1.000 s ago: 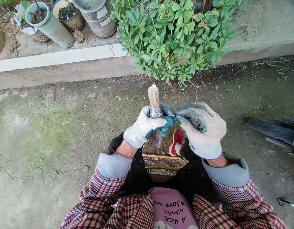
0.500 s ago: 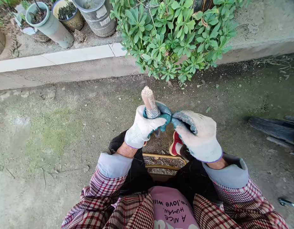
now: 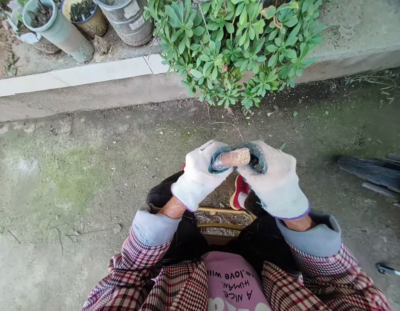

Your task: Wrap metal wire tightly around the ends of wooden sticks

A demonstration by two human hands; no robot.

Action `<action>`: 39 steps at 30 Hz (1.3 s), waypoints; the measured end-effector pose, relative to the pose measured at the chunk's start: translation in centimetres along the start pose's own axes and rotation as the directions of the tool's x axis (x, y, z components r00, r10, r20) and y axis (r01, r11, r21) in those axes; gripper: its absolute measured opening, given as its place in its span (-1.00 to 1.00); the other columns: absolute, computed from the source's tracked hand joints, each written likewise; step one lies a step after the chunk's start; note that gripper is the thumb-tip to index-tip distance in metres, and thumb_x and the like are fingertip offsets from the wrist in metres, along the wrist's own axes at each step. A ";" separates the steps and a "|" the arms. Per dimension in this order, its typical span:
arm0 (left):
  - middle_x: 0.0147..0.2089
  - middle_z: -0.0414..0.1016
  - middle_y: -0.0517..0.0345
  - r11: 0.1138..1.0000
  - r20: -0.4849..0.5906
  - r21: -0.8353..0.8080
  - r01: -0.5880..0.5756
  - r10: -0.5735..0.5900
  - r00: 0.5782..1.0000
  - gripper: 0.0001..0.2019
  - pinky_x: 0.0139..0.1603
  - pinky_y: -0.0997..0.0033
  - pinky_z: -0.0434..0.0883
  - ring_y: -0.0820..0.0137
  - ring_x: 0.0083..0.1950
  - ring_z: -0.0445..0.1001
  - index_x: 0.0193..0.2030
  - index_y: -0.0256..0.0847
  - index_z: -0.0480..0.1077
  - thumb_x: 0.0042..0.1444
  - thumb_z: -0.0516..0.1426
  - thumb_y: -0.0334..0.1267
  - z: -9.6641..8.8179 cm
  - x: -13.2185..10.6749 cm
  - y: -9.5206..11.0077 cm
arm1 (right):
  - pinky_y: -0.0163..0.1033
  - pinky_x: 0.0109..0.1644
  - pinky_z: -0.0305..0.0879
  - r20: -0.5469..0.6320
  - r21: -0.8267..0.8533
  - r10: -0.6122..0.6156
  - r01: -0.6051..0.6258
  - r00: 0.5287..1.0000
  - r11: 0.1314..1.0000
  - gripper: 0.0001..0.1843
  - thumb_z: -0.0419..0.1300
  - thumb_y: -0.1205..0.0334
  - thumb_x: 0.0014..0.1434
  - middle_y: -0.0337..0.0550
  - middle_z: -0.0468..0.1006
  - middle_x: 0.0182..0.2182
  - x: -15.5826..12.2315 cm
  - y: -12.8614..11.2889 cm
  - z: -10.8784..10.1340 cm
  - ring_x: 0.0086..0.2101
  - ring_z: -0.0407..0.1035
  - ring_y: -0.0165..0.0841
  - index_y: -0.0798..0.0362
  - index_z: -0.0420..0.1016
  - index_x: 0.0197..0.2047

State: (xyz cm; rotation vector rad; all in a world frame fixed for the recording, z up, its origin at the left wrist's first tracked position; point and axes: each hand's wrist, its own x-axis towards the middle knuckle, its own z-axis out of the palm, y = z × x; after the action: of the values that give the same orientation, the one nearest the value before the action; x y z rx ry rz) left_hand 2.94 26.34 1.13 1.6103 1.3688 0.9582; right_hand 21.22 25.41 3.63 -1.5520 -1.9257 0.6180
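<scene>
My left hand (image 3: 203, 170), in a white glove with a green coated palm, is closed around a wooden handle (image 3: 234, 158). The handle's rough, blunt end points right, towards my other hand. Thin silvery wire (image 3: 216, 162) is wound around the handle beside my left fingers. My right hand (image 3: 273, 177), gloved the same way, is closed just right of the handle's end, its thumb and fingers curled in a pinch. A thin strand (image 3: 230, 124) arcs over the ground beyond the hands, seemingly wire from between them. The right fingertips and the handle's lower part are hidden.
A leafy green bush (image 3: 235, 52) overhangs the raised concrete ledge ahead. Several pots stand at upper left, among them a metal bucket (image 3: 128, 21). A dark tyre (image 3: 371, 168) lies at right, a pen-like object (image 3: 392, 271) at lower right. Yellow metal bars (image 3: 219, 225) are below my hands.
My left hand has turned the handle, so its blunt end has swung from pointing away to pointing right. The right hand has stayed close by. A thin strand now shows beyond the hands.
</scene>
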 end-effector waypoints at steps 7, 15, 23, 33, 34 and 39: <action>-0.30 0.56 0.18 0.998 0.030 -0.046 0.050 -0.049 0.998 -0.83 -0.11 0.31 0.49 0.31 -0.23 0.51 -0.30 -0.13 0.52 -0.02 0.39 -0.32 0.6 0.1 -0.2 | -0.05 -0.34 0.41 -0.006 0.028 0.108 -0.108 0.994 0.994 -0.87 0.36 0.16 0.17 -0.18 0.62 -0.44 -0.2 0.3 0.7 -0.43 0.51 -0.16 -0.13 0.48 -0.34; -0.51 0.46 0.27 0.848 0.163 -0.413 0.331 -0.289 0.943 -0.86 -0.50 0.43 0.39 0.47 -0.53 0.38 -0.42 -0.20 0.47 -0.12 0.34 -0.31 0.3 1.1 0.5 | -0.20 -0.56 0.39 0.123 0.718 0.334 -0.316 0.935 0.620 -0.90 0.33 0.17 0.24 -0.27 0.55 -0.53 0.5 0.9 1.1 -0.60 0.37 -0.37 -0.06 0.54 -0.31; -0.42 0.55 0.24 0.977 -0.047 -0.105 0.187 -0.193 0.980 -0.82 -0.34 0.43 0.50 0.43 -0.40 0.49 -0.39 -0.20 0.48 -0.12 0.37 -0.27 -0.2 0.7 0.3 | -0.29 -0.57 0.36 0.214 0.684 0.319 -0.374 0.924 0.626 -0.85 0.40 0.17 0.19 -0.29 0.54 -0.55 0.8 0.6 0.8 -0.60 0.37 -0.43 -0.01 0.55 -0.35; -0.44 0.52 0.24 0.943 0.032 -0.189 0.273 -0.272 0.962 -0.82 -0.38 0.44 0.45 0.44 -0.42 0.45 -0.40 -0.20 0.47 -0.14 0.36 -0.28 -0.2 0.7 0.6 | -0.04 -0.27 0.56 0.041 0.339 0.142 -0.147 0.989 0.929 -0.88 0.39 0.33 0.10 -0.20 0.64 -0.40 0.2 1.1 1.2 -0.39 0.50 -0.21 -0.11 0.61 -0.32; -0.46 0.50 0.25 0.910 0.081 -0.261 0.323 -0.313 0.946 -0.83 -0.42 0.45 0.43 0.46 -0.45 0.42 -0.40 -0.20 0.47 -0.13 0.34 -0.27 -0.3 0.7 0.7 | -0.02 -0.24 0.57 0.035 0.317 0.137 -0.141 0.990 0.938 -0.85 0.39 0.35 0.08 -0.19 0.66 -0.37 0.2 1.3 1.0 -0.36 0.52 -0.19 -0.12 0.62 -0.30; -0.55 0.35 0.36 0.639 0.295 -0.601 0.480 -0.381 0.876 -0.81 -0.58 0.52 0.32 0.57 -0.61 0.25 -0.35 -0.20 0.42 -0.11 0.29 -0.23 -0.7 0.5 0.9 | -0.18 -0.54 0.36 -0.075 0.579 0.272 -0.180 0.959 0.795 -0.86 0.35 0.35 0.15 -0.31 0.55 -0.48 0.6 2.4 0.4 -0.56 0.35 -0.35 -0.13 0.61 -0.32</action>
State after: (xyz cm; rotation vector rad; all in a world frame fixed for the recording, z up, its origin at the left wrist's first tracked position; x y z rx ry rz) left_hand 2.73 26.80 2.23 0.7354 1.0611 0.8690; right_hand 22.56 26.51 1.78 -1.3867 -1.2733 1.0346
